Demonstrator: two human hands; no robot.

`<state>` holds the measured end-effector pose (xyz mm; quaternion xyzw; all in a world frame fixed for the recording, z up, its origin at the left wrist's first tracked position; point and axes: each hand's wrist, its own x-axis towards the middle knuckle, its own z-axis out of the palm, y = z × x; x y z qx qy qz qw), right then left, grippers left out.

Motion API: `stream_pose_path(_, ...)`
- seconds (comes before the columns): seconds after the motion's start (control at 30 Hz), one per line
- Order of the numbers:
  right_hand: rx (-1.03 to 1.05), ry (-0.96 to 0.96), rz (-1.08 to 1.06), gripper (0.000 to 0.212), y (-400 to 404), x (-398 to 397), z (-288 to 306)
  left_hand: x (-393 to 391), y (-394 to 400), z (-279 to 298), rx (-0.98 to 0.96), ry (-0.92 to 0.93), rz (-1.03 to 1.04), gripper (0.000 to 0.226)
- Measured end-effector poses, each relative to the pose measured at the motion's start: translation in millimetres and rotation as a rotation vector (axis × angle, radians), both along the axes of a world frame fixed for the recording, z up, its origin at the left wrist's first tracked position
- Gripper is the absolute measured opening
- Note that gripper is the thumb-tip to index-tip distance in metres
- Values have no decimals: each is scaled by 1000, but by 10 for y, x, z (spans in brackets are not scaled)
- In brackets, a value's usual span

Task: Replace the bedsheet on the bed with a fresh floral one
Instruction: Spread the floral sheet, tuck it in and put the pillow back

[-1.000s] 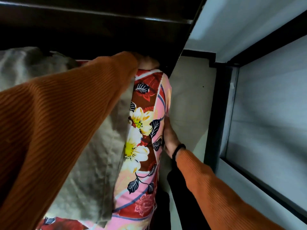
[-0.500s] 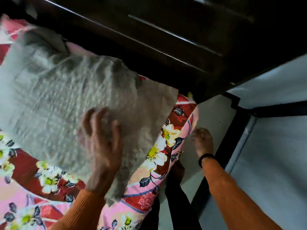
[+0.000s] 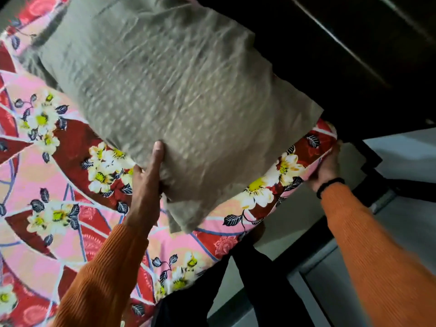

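Dark wooden headboard [image 3: 342,57] above; pale floor [image 3: 283,220]; black-framed pale panel [image 3: 401,147] at right

Grey pillow [image 3: 179,95] covers the bed's head end; dark headboard [image 3: 342,55] closes it behind. Floral bedsheet [image 3: 59,220] lies open toward the foot.

A grey-green, matt, puckered-weave cloth pillow [image 3: 179,95] is seen. The pink-and-red floral cotton-like bedsheet [image 3: 70,175] appears smooth. Orange ribbed knit sleeves [image 3: 377,251] are shown; dark glossy wood headboard [image 3: 354,55] at 1 o'clock.
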<state>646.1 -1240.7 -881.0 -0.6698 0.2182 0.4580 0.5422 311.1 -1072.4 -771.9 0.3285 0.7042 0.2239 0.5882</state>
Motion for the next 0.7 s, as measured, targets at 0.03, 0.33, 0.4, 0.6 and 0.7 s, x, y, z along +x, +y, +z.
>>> stream_pose_path(0.03,-81,-26,29,82,-31,65,-41,-11,27,44,-19,-40,-22,64)
stream_pose_path(0.33,-195,-1075,562,52,637,-56,1364,242,739,711,33,-229,-1,43)
stream_pose_path(0.4,10,-1083,727,48,1224,-193,1702,179,929,964,129,-189,-15,29)
stream_pose_path(0.6,441,-240,831,50,2523,-1130,2321,-845,909,1678,148,-363,-94,31)
stream_pose_path(0.7,531,-368,976,69,2747,-1791,2278,-1794,649,1819,86,-318,63,40)
